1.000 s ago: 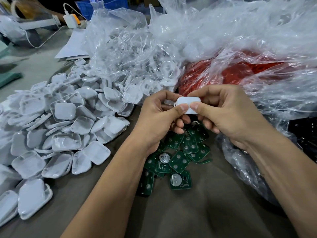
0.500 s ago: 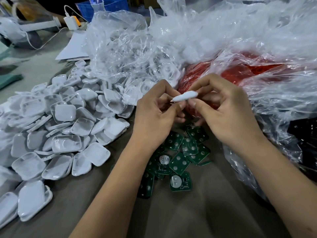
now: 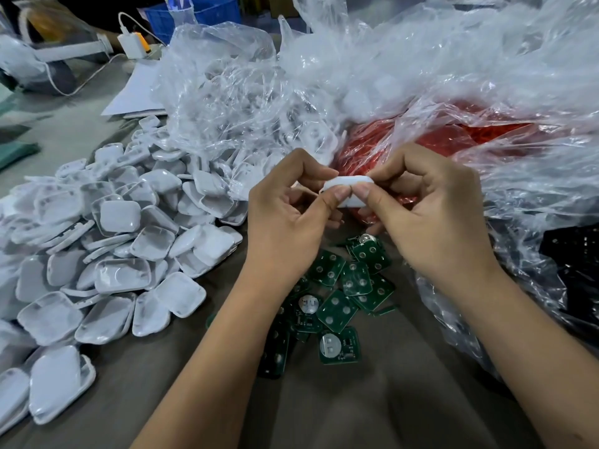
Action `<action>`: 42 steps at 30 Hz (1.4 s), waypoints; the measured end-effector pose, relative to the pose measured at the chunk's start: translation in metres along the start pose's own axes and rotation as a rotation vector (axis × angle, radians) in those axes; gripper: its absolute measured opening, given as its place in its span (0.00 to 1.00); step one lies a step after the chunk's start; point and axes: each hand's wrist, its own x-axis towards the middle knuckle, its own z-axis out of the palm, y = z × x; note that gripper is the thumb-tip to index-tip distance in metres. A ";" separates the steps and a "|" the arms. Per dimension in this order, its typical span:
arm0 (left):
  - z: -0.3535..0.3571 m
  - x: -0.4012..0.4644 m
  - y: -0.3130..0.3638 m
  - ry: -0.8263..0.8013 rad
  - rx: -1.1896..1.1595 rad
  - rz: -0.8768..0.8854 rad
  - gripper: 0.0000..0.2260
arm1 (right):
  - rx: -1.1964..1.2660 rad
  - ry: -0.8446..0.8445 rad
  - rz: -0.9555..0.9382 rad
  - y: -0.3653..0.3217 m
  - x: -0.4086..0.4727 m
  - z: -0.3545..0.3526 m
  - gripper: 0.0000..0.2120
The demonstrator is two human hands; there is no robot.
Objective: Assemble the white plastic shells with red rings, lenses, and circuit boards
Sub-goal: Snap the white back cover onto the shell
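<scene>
Both hands hold one white plastic shell (image 3: 348, 186) in mid-air above the table. My left hand (image 3: 288, 218) pinches its left end between thumb and fingers. My right hand (image 3: 431, 215) pinches its right end, and the two thumbs meet on the near face. What is inside the shell is hidden. Below the hands lies a loose heap of green circuit boards (image 3: 340, 296), some with a round silver cell. A large pile of white shells (image 3: 110, 251) covers the left of the table. Red rings (image 3: 376, 147) fill a clear bag behind the hands.
Crumpled clear plastic bags (image 3: 405, 76) with more white parts fill the back and right. Black parts (image 3: 573, 264) sit in a bag at the right edge. A white charger (image 3: 131, 43), a cable and a blue crate (image 3: 197, 11) stand at the far left back.
The shell has turned from edge-on to show its broad face, and both thumbs have come together on it. The hands stay close together above the circuit boards.
</scene>
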 end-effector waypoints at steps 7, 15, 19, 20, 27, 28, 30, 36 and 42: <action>0.009 -0.004 -0.004 0.020 -0.028 -0.140 0.05 | 0.058 -0.035 0.177 0.004 0.002 0.000 0.08; -0.002 0.008 -0.006 0.093 -0.273 -0.464 0.07 | -0.230 -0.194 -0.081 0.004 0.004 0.001 0.14; -0.003 0.009 -0.005 0.073 -0.410 -0.508 0.11 | 0.065 -0.149 0.143 0.007 0.001 0.003 0.03; -0.002 0.009 -0.004 0.057 -0.447 -0.500 0.11 | 0.213 -0.124 0.262 0.005 0.001 0.004 0.03; 0.003 0.006 -0.005 -0.015 -0.430 -0.444 0.07 | 0.676 -0.204 0.628 -0.006 0.006 0.000 0.07; 0.002 0.006 -0.005 -0.012 -0.413 -0.436 0.08 | 0.691 -0.239 0.642 -0.007 0.006 -0.002 0.07; 0.002 0.007 -0.006 -0.005 -0.386 -0.426 0.10 | 0.703 -0.269 0.657 -0.008 0.006 -0.003 0.07; 0.002 0.008 -0.004 -0.050 -0.475 -0.511 0.08 | 0.768 -0.281 0.656 -0.006 0.008 -0.006 0.13; 0.002 0.008 -0.001 -0.055 -0.570 -0.597 0.08 | 0.861 -0.265 0.685 -0.004 0.007 -0.006 0.11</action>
